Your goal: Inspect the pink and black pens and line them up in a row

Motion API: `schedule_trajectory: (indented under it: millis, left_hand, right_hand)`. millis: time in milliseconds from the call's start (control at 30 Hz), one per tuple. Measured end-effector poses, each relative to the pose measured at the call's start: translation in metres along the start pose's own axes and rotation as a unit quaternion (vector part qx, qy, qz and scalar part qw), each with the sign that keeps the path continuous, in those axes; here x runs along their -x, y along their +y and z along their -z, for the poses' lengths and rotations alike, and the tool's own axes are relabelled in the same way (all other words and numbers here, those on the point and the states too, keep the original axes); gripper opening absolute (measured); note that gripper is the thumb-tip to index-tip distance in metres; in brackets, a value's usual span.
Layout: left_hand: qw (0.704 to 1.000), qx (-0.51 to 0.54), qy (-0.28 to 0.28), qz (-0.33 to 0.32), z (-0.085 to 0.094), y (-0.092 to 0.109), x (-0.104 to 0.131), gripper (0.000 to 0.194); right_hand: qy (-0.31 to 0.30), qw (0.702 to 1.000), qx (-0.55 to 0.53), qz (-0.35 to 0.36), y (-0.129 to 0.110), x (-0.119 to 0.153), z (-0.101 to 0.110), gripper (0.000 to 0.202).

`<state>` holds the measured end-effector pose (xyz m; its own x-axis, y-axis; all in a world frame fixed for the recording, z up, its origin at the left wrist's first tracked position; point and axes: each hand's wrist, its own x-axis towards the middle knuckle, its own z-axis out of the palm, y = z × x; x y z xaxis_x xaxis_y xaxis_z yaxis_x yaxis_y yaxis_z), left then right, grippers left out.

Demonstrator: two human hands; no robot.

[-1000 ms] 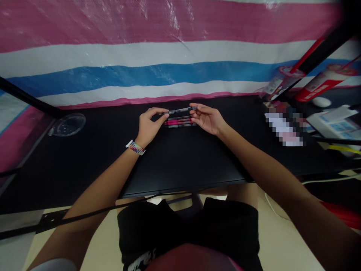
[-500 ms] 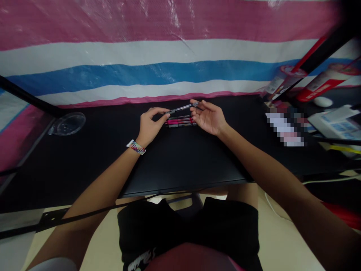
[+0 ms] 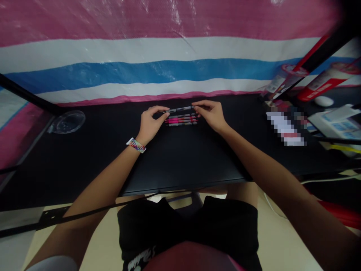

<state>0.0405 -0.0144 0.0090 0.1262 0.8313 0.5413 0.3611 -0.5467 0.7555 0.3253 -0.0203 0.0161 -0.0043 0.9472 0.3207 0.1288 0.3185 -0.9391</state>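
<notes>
A dark pen with a clear barrel (image 3: 181, 108) lies nearly level between my hands, at the far side of a row of pens. Its left end is pinched by my left hand (image 3: 150, 123), which has a colourful band at the wrist. My right hand (image 3: 211, 114) holds the right end between thumb and fingers. Just nearer to me, several pink and dark pens (image 3: 182, 120) lie side by side on the black table (image 3: 186, 158). Whether the held pen touches the table I cannot tell.
A clear round lid (image 3: 69, 122) lies at the left. To the right are a clear cup (image 3: 282, 81), a red and white cup (image 3: 324, 82), a white oval object (image 3: 323, 101) and a blurred-out paper (image 3: 286, 128). A striped sheet (image 3: 169, 71) hangs behind.
The held pen's right end has come down, so the pen is now almost parallel to the row. My right hand has turned and closed its fingers on that end.
</notes>
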Motion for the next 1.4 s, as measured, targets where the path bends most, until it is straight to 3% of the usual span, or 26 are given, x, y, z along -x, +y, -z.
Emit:
schedule_trajectory:
  millis: [300,567,1200,1400]
  left_hand:
    - [0.999,-0.045,0.006,0.028,-0.003,-0.024,-0.004,0.010]
    - [0.989,-0.120,-0.023,0.085,-0.001,-0.008,-0.003,0.016]
    - [0.986,-0.151,-0.034,0.066,-0.001,-0.016,-0.003,0.018]
    - [0.993,-0.103,-0.003,0.060,0.003,-0.024,-0.004,0.021]
  right_hand:
    - [-0.002,0.974,0.213,0.081,0.029,-0.008,0.007,0.020]
    - [-0.029,0.942,0.313,0.118,0.030,-0.006,0.004,0.031]
    - [-0.031,0.943,0.308,0.123,0.038,-0.010,0.004,0.028]
    - [0.045,0.958,0.263,0.106,0.040,-0.009,0.002,0.031]
